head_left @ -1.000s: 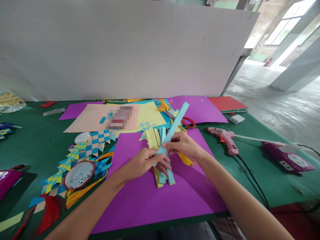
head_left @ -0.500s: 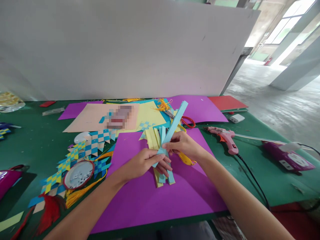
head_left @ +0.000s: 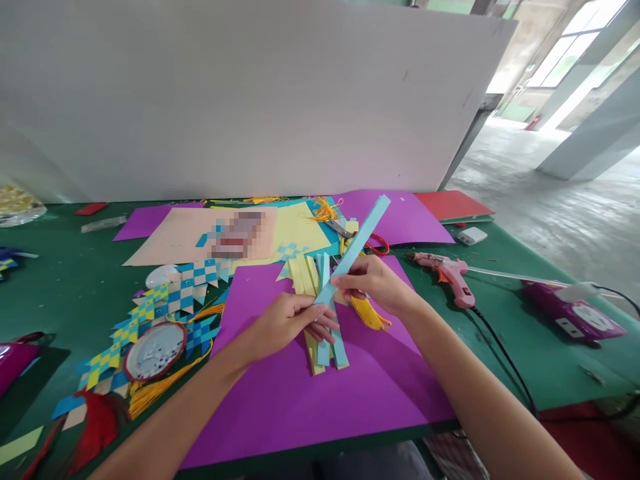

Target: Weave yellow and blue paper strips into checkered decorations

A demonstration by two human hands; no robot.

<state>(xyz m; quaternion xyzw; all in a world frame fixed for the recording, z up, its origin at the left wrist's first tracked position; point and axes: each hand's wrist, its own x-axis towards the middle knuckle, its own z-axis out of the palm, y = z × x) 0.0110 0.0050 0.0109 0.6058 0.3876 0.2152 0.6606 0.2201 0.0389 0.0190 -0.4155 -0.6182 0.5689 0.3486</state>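
A light-blue paper strip (head_left: pixel 361 239) slants up to the right between my hands. At its lower end, my left hand (head_left: pixel 299 317) pinches it between thumb and fingers. Higher up, the thumb and fingers of my right hand (head_left: pixel 371 285) close on the same strip. Beneath them, yellow paper strips (head_left: pixel 301 277) and more light-blue strips (head_left: pixel 340 350) lie on a purple sheet (head_left: pixel 280 400), partly covered by my left fingers. A yellow banana-shaped object (head_left: pixel 370 313) rests just below my right hand. Red-handled scissors (head_left: pixel 379 244) lie behind it, partly hidden by the strip.
On the right lie a pink glue gun (head_left: pixel 450 275) with a cord and a purple power strip (head_left: pixel 570 313). Woven paper fish (head_left: pixel 163 297), a round white dish (head_left: pixel 155 351) and tassels (head_left: pixel 160 390) crowd the left. A white panel (head_left: pixel 240 100) stands behind the table.
The held strip has shifted up and to the right and tilts more. My right hand has moved slightly up along with it, while my left hand stays near the same spot.
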